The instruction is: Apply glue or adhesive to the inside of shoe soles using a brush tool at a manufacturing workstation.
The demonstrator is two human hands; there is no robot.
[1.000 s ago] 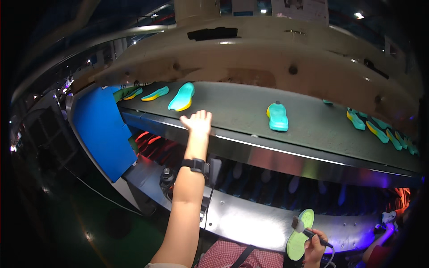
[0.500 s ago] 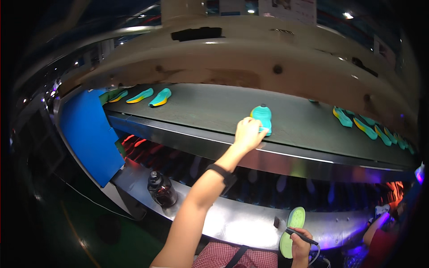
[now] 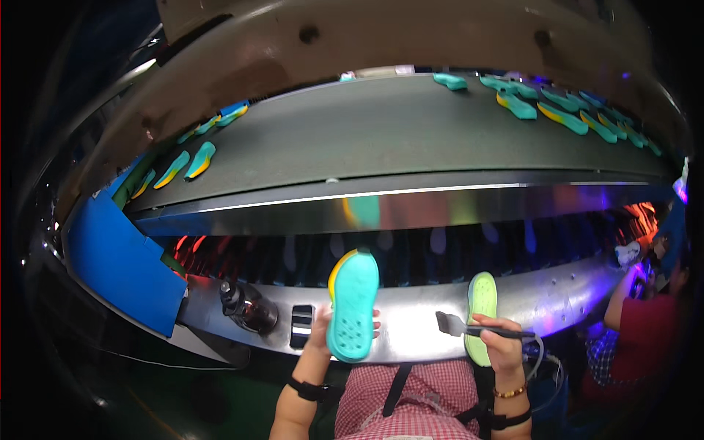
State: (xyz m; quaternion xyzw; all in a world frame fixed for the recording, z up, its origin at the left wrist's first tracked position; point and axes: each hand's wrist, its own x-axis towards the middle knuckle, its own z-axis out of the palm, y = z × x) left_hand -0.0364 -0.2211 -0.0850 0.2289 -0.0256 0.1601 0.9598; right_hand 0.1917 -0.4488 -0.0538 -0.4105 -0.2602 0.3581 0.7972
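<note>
Two bare hands reach up from the lower edge, over a shiny metal ledge (image 3: 414, 315). We see the left hand (image 3: 320, 330) holding a teal sole (image 3: 353, 293) up, its dark-tipped end pointing away and its end with small holes toward the body; yellow runs along its left side. That hand is partly hidden behind the sole, with fingertips bent past the right edge, gripping it. The right hand (image 3: 502, 348) has its fingers curled closed around the handle of a flat brush (image 3: 449, 323), bristles to the left. The handle crosses above a green sole (image 3: 482, 293) lying lengthwise on the ledge; we cannot tell whether they touch. Just left of the left hand we find a dark slab (image 3: 301, 323), then a dark bottle (image 3: 253, 312). Beyond, a dark belt (image 3: 330, 132) carries other soles (image 3: 563, 119), grouped toward both ends. At far right we notice another person (image 3: 649, 334) in red.
</note>
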